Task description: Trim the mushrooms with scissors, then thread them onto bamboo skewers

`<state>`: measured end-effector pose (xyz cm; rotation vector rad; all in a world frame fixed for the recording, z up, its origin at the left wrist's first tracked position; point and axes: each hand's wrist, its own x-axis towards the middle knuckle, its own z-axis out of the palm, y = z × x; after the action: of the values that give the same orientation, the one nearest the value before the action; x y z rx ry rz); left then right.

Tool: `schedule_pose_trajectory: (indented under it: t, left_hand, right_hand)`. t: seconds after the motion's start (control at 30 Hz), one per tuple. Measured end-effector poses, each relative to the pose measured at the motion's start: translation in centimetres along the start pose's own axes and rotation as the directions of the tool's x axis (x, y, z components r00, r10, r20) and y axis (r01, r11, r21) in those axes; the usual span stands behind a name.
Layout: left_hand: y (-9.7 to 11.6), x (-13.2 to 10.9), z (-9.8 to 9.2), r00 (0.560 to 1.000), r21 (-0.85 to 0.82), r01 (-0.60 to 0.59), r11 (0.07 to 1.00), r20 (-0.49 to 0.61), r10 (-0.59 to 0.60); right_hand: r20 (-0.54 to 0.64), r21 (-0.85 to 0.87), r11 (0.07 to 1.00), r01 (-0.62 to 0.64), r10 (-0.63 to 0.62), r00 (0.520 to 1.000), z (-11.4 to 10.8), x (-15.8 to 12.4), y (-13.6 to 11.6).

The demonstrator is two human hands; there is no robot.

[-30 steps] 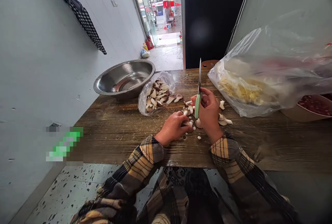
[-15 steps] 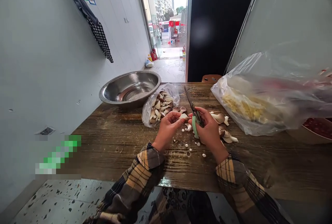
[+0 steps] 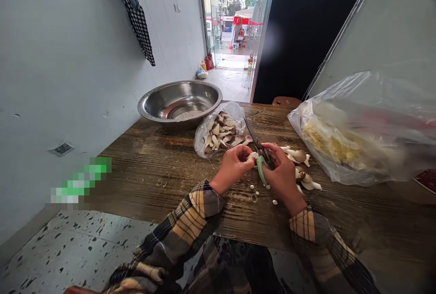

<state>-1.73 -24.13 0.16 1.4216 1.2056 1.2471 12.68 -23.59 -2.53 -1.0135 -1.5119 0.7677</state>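
Note:
My right hand is closed round green-handled scissors, whose dark blades point up and to the left. My left hand pinches a small pale mushroom right at the scissors. Both hands hover just above a dark wooden table. White mushroom trimmings lie scattered below the hands. A loose pile of cut mushrooms lies to the right of my right hand.
A clear bag of mushrooms lies open behind my left hand. A steel bowl stands at the table's far left. A large plastic bag of yellowish food fills the right side. A white wall runs along the left.
The scissors have tilted from upright to slanting left. My left hand has lifted a mushroom off the table to the blades. The view has shifted left.

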Motion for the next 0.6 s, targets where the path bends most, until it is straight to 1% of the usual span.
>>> schedule_pose_trajectory:
  t: [0.13,0.2,0.3,0.37,0.43,0.5,0.57,0.6]
  left_hand:
    - [-0.2,-0.2,0.3,1.000,0.034,-0.025,0.999,-0.008,0.026]
    - [-0.3,-0.2,0.4,1.000,0.019,-0.019,1.000,-0.011,0.019]
    - [-0.3,-0.4,0.5,1.000,-0.081,0.025,0.996,0.014,-0.024]
    - [-0.2,-0.4,0.5,0.998,-0.174,0.048,0.984,0.054,-0.039]
    - [-0.1,-0.4,0.3,0.997,-0.250,0.055,0.967,0.072,-0.039]
    - [-0.2,-0.2,0.0,0.998,-0.300,0.048,0.953,0.042,-0.037]
    - [-0.3,0.0,-0.2,0.999,-0.320,0.030,0.947,-0.012,-0.036]
    - [-0.3,0.0,-0.3,0.999,-0.321,0.030,0.947,-0.016,-0.037]
  right_hand:
    - [-0.022,0.022,0.998,-0.050,0.051,0.998,0.4,-0.3,0.0]
    - [-0.022,0.052,0.995,-0.087,0.089,0.996,0.5,-0.3,0.1]
    - [-0.013,0.151,0.972,-0.180,0.184,0.983,0.3,-0.1,0.0]
    - [0.016,0.246,0.938,-0.244,0.247,0.969,0.1,0.2,-0.2]
    - [0.043,0.333,0.900,-0.281,0.283,0.958,-0.1,0.4,-0.2]
    - [0.049,0.394,0.871,-0.294,0.300,0.953,-0.2,0.6,-0.3]
    - [0.054,0.418,0.857,-0.300,0.306,0.950,-0.2,0.7,-0.2]
    - [0.060,0.422,0.855,-0.300,0.304,0.951,-0.2,0.7,-0.2]
